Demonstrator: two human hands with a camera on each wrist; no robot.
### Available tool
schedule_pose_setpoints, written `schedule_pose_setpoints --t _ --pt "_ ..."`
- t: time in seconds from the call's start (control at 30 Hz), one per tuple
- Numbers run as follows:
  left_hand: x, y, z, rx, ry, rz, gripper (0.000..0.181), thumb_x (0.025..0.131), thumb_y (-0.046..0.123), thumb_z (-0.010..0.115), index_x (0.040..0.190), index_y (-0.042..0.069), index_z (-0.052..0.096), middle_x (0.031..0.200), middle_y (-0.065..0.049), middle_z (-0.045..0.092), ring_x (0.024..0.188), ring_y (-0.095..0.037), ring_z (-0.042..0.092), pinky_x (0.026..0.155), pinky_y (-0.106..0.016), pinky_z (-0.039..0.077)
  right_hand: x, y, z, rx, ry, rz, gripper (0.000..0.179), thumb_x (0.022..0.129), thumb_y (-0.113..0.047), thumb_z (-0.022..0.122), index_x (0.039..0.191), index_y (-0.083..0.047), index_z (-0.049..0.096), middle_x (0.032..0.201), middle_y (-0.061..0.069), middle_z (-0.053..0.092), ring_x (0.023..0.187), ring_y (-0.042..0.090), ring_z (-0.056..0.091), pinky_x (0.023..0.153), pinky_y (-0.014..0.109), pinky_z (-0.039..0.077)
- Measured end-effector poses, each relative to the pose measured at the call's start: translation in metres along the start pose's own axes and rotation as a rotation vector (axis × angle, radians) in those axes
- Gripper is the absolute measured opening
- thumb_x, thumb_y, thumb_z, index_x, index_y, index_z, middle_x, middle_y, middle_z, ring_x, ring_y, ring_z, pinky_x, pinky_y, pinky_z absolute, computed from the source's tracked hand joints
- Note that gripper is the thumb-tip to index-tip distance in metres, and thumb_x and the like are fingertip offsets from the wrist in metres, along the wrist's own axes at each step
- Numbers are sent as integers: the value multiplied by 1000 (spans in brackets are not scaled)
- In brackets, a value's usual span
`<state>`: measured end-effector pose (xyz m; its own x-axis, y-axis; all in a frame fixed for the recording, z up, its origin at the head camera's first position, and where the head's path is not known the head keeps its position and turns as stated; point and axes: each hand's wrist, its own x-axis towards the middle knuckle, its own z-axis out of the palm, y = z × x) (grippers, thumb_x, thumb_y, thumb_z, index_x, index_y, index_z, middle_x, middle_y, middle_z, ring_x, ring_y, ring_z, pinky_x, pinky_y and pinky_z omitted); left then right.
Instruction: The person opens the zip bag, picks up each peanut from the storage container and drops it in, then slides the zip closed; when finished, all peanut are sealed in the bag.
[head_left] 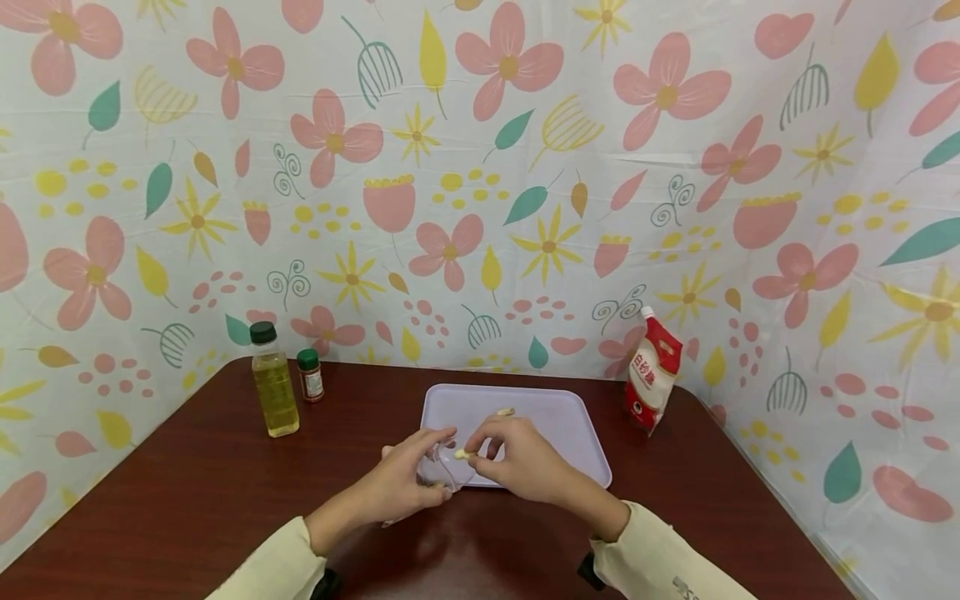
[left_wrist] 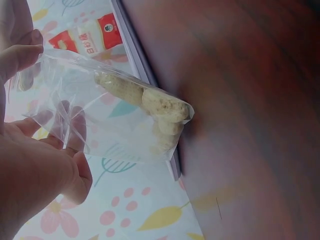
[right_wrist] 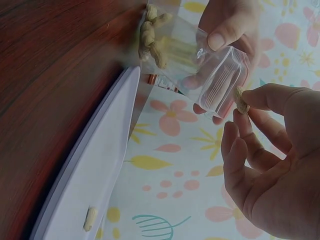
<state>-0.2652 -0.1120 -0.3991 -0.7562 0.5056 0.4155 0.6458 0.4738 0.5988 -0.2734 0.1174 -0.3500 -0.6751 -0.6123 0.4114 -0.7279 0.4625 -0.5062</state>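
Observation:
My left hand (head_left: 390, 482) grips a clear zip bag (right_wrist: 220, 85) by its mouth, which stands spread apart. Several unshelled peanuts (left_wrist: 162, 107) lie together in the bag's bottom corner. Between thumb and fingertip my right hand (head_left: 521, 457) pinches one more peanut (right_wrist: 241, 100), right at the bag's opening. A single peanut (right_wrist: 90, 218) lies on the pale lilac tray (head_left: 566, 429), partly behind the right hand in the head view. The bag is held over the near edge of the tray, low above the table.
On the left of the dark wooden table (head_left: 172, 467) stand an oil bottle (head_left: 274, 392) and a green-capped spice jar (head_left: 311, 379). A red and white sugar pouch (head_left: 651, 375) stands at the back right. A flower-printed curtain (head_left: 480, 208) encloses the back and sides.

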Motion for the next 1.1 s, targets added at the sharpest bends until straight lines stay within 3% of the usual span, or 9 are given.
schedule_pose_setpoints --t 0.6,0.77,0.97,1.1 --pt "-3 0 -2 -14 1 -26 72 79 16 76 144 9 49 131 -2 58 114 -19 57 77 -39 24 3 -2 5 22 -3 13 6 90 -19 73 92 -13 74 92 -10 70 76 5 61 65 25 51" --pt "-4 -1 -4 -22 0 -27 72 80 17 77 145 10 48 132 -1 58 115 -21 58 77 -40 24 3 -2 5 18 31 31 6 91 -20 72 90 -14 73 91 -9 70 75 6 61 61 25 50" --pt "-4 -3 -6 -68 53 3 77 79 12 77 148 8 42 131 -6 59 118 -23 57 88 -50 26 4 -1 4 31 85 52 5 91 -16 72 88 -13 73 90 -8 69 73 9 62 61 26 50" --pt "-5 -5 -6 -53 33 5 78 81 14 77 149 7 40 131 -3 59 120 -20 55 87 -49 26 4 3 4 45 153 84 5 90 -13 71 86 -13 73 88 -6 70 71 11 63 59 26 50"
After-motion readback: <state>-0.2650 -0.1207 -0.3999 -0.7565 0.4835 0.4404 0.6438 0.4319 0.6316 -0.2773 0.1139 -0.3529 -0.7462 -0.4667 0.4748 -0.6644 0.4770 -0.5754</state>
